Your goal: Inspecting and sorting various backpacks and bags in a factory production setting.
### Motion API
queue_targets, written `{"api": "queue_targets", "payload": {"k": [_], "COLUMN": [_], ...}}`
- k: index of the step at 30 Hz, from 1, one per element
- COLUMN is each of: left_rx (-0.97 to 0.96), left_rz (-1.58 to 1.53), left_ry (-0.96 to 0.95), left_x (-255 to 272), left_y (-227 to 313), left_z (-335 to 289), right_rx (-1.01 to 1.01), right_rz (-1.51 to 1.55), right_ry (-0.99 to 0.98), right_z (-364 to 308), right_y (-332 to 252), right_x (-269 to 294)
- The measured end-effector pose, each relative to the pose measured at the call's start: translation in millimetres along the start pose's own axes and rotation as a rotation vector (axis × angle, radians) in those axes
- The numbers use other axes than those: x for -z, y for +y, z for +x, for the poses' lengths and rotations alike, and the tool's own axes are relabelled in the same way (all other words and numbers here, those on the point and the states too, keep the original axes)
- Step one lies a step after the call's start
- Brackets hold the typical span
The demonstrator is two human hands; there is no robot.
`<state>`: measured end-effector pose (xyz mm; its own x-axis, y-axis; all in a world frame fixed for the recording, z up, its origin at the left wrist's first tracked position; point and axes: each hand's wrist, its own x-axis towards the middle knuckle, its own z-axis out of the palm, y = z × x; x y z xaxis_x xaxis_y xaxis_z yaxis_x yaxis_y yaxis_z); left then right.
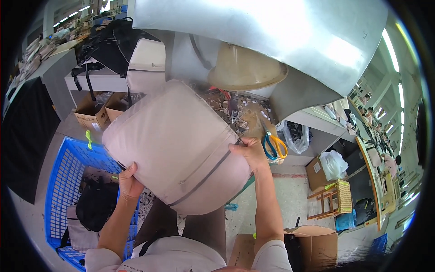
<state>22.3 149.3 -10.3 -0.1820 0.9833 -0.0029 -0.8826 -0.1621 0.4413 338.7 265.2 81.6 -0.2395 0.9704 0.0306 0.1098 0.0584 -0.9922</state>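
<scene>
Beige zippered bag panel (167, 131): held tilted above the person's legs (156, 222)
Left hand (130, 183): pinching its lower left edge
Right hand (252, 153): gripping its right edge
Scissors (282, 148): beside the right hand
Blue crate (53, 206): at left, black bag (97, 206) inside

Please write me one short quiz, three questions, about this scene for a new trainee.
1. True or false: only the right hand holds the beige zippered bag piece.
2. Which is nearer to the right hand? A) scissors B) wicker-topped stool
3. Fill in: the blue plastic crate stands on the person's ____ side.
Key:
1. False; the left hand holds it too.
2. A
3. left
</scene>
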Motion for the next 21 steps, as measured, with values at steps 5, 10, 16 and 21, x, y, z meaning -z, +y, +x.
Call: {"api": "queue_targets", "payload": {"k": [5, 10, 16, 21], "left_rx": [-0.005, 0.002, 0.025, -0.031], "left_rz": [0.002, 0.01, -0.019, -0.105], "left_ry": [0.013, 0.016, 0.04, 0.078], "left_x": [-5.1, -5.1, -1.5, 10.5], "left_y": [-5.6, -10.9, -17.1, -13.6], "left_z": [2.5, 5.3, 4.2, 6.3], "right_rx": [0.007, 0.0, -0.026, -0.024], "right_rz": [-0.016, -0.041, -0.041, 0.169], "right_ry": [0.0, 0.005, 0.035, -0.069], "right_z": [11.2, 10.8, 3.9, -0.7], "right_y": [0.0, 1.5, -2.0, 2.5], "right_x": [5.3, 12.4, 12.8, 10.1]}}
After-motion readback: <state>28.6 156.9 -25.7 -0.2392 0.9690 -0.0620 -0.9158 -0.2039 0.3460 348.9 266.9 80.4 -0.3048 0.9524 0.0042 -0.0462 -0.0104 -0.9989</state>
